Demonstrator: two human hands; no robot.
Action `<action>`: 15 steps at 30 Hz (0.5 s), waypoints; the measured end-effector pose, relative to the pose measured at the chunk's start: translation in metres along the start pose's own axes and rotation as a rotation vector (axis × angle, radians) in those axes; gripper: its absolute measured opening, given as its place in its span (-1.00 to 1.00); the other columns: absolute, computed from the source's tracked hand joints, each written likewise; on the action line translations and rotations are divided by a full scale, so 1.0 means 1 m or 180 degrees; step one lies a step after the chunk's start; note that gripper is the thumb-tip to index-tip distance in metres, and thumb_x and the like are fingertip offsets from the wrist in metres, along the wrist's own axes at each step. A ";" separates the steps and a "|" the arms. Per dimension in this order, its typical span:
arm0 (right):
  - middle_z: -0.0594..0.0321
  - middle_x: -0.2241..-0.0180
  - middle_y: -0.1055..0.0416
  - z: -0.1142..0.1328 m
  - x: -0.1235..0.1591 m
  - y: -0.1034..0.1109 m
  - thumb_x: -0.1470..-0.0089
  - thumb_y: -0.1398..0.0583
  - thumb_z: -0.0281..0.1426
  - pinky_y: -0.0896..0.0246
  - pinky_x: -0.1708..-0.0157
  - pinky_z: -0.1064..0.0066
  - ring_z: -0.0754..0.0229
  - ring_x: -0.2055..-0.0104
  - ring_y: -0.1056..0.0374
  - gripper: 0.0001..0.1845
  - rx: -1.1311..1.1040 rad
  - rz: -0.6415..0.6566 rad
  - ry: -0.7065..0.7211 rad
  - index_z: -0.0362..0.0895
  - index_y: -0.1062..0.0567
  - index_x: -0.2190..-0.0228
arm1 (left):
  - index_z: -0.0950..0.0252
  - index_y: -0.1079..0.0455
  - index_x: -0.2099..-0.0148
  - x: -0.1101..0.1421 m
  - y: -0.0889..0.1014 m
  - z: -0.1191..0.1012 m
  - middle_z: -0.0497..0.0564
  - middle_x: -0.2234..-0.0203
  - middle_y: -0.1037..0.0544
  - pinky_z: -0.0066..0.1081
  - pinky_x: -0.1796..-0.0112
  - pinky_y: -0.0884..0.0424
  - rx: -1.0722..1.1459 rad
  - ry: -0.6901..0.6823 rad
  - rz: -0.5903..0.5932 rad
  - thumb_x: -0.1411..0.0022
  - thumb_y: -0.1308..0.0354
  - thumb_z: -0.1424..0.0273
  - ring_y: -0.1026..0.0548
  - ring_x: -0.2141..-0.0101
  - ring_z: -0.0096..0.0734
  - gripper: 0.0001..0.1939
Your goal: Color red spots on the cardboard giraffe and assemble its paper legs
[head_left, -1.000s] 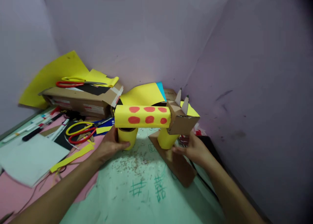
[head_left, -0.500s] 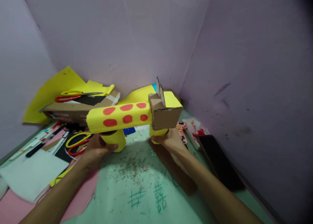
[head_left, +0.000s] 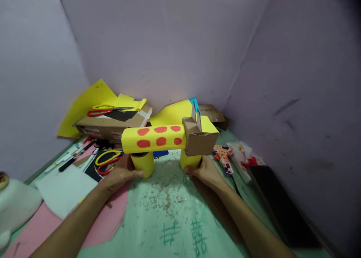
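Observation:
A yellow paper-covered tube with red spots (head_left: pixel 152 149) lies level across two short yellow tubes. At its right end is a cardboard box head (head_left: pixel 199 144) with two upright cardboard pieces and a yellow top. My left hand (head_left: pixel 123 174) is closed around the left yellow tube (head_left: pixel 146 166), thumb on its near side. Around the right yellow tube (head_left: pixel 186 161), partly hidden under the box head, my right hand (head_left: pixel 208 172) is closed. Whether the tubes' lower ends press on the table cannot be made out for certain.
Scissors (head_left: pixel 103 110) and yellow paper lie on a cardboard box (head_left: pixel 113 128) at the back left. More scissors (head_left: pixel 108 158), pens and white paper (head_left: pixel 67 186) cover the left. At right are a patterned glue gun (head_left: pixel 224 158), a plastic bag (head_left: pixel 242 156) and a dark flat object (head_left: pixel 279 201).
The camera view has swung a little left, so the surroundings sit further right. The spotted tube assembly looks slightly lower and farther off, with both hands still on its tubes.

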State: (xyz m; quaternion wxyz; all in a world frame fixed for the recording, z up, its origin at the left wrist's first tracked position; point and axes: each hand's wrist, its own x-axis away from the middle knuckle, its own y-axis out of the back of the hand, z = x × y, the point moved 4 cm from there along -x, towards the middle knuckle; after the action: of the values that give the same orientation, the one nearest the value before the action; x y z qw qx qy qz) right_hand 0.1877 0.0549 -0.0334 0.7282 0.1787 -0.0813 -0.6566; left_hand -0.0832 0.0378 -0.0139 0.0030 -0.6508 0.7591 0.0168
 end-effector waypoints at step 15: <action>0.25 0.72 -0.39 0.038 0.041 0.059 0.38 -0.32 -0.45 -0.07 0.64 0.41 0.15 0.61 -0.32 -0.90 0.0691 0.0270 -0.0807 -0.09 -0.50 0.76 | 0.29 -0.37 0.15 0.067 0.024 -0.003 0.09 0.26 -0.58 -0.22 0.20 -0.46 -0.0307 0.0445 -0.1719 0.22 -0.41 0.22 -0.54 0.21 -0.15 -0.44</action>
State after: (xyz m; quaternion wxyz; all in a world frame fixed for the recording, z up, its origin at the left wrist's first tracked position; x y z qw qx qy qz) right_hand 0.2346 0.0131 0.0185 0.7156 0.1684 -0.2504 -0.6299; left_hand -0.1171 -0.0250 -0.0117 -0.0761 -0.8284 0.5549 0.0066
